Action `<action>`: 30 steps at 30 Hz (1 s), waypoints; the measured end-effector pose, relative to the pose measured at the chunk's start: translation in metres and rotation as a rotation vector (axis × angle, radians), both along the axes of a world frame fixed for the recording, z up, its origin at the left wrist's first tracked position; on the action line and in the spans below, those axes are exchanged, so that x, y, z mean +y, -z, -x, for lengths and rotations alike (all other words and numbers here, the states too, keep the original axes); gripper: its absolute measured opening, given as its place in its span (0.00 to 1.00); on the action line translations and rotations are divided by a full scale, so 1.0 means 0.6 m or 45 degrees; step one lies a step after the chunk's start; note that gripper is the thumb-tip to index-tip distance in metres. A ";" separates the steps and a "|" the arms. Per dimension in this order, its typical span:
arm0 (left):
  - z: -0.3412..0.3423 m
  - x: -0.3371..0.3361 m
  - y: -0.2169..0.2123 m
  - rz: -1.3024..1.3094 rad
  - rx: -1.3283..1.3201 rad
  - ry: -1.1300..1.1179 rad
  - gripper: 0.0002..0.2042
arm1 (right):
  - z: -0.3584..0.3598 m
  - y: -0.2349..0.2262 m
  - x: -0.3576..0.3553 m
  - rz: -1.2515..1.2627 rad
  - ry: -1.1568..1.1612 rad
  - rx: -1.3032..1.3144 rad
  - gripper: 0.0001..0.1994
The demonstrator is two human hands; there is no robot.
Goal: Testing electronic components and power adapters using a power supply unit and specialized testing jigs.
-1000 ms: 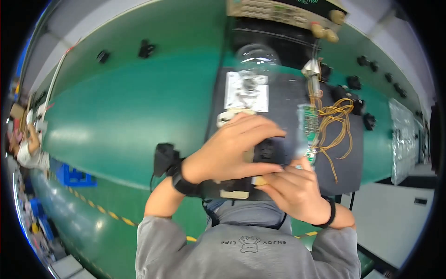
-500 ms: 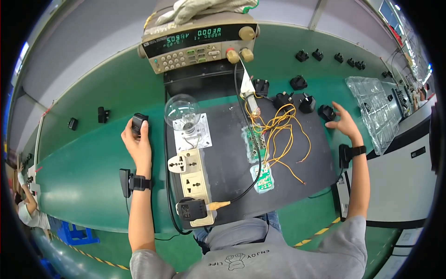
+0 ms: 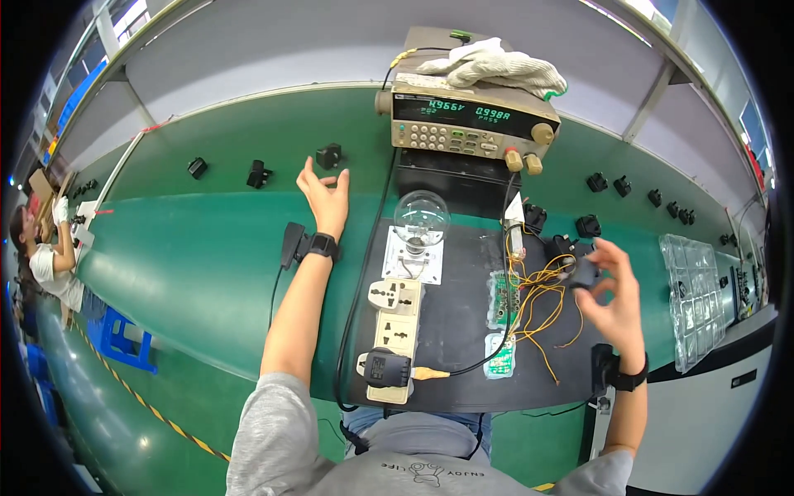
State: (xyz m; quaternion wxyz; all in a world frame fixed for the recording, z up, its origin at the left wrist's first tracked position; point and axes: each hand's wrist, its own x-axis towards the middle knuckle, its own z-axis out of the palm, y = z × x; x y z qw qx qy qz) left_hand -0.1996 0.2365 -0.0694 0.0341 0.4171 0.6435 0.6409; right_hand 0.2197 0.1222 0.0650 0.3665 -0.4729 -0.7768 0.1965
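My left hand (image 3: 325, 202) reaches to the back of the green bench, thumb and fingers apart, just below a black plug adapter (image 3: 328, 155). At the right edge of the black board (image 3: 459, 331), my right hand (image 3: 616, 302) pinches a blurred black plug adapter (image 3: 584, 274) between thumb and fingers. Beside it lie yellow wires (image 3: 542, 289) and another black adapter (image 3: 561, 246). A cream power strip (image 3: 397, 331) with a black adapter (image 3: 387, 368) plugged in stands left on the board. An orange-ended black cable (image 3: 432, 373) runs from that adapter.
A bench instrument (image 3: 471, 124) with lit digits carries a white glove (image 3: 496, 68). A glass bulb (image 3: 422, 217) stands before it; green circuit boards (image 3: 499, 355) lie on the black board. Black adapters (image 3: 257, 174) line the bench back. At right is a clear plastic tray (image 3: 695, 306).
The view has swung left. My left hand has let go of its adapter at the bench back. My right hand has closed on an adapter and come nearer the wires. The instrument's digits differ.
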 end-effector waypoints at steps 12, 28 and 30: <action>-0.035 -0.136 -0.009 0.095 -0.195 0.227 0.17 | 0.275 0.019 0.044 -0.093 -0.802 -0.220 0.22; -0.043 -0.148 -0.037 0.308 -0.330 0.356 0.15 | 0.340 -0.004 -0.011 -0.224 -0.799 -0.842 0.22; -0.039 -0.152 -0.037 0.284 -0.334 0.410 0.11 | 0.337 -0.001 -0.004 -0.232 -0.881 -0.778 0.22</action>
